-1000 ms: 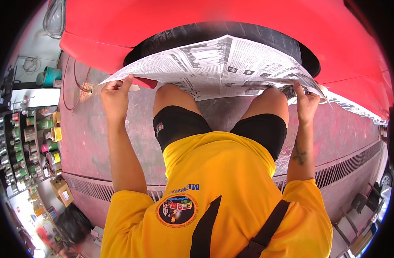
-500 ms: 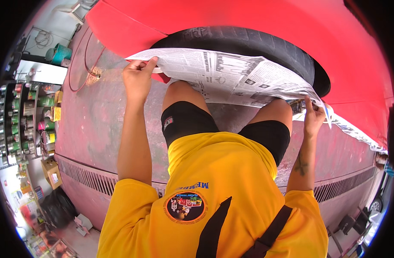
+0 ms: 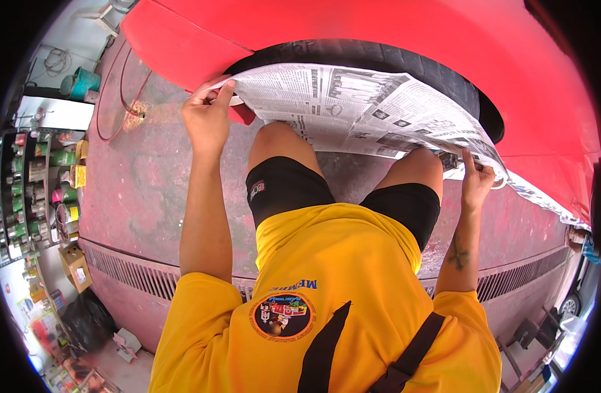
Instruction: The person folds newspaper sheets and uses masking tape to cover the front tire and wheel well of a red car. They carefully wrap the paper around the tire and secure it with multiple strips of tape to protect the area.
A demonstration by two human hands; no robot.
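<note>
A wide sheet of newspaper (image 3: 356, 105) is stretched between my two hands, in front of a black tyre (image 3: 405, 65) under a red car body (image 3: 379, 19). My left hand (image 3: 207, 114) pinches its left corner between thumb and fingers. At the other end my right hand (image 3: 476, 180) grips the lower right edge, where the paper curls. The sheet hides the lower part of the wheel. Its lower edge hangs close to my knees.
Shelves with cans (image 3: 35, 177) line the left side, with a cardboard box (image 3: 75, 265) and a black bag (image 3: 89, 318) below. A teal bucket (image 3: 84, 82) and a hose (image 3: 120, 105) lie farther off. A floor grate (image 3: 133, 270) runs behind me. More paper (image 3: 543, 196) hangs along the car's right side.
The newspaper's left part has moved slightly up and left with my left hand, and the sheet faces me a little more. My right hand keeps its grip, almost in place.
</note>
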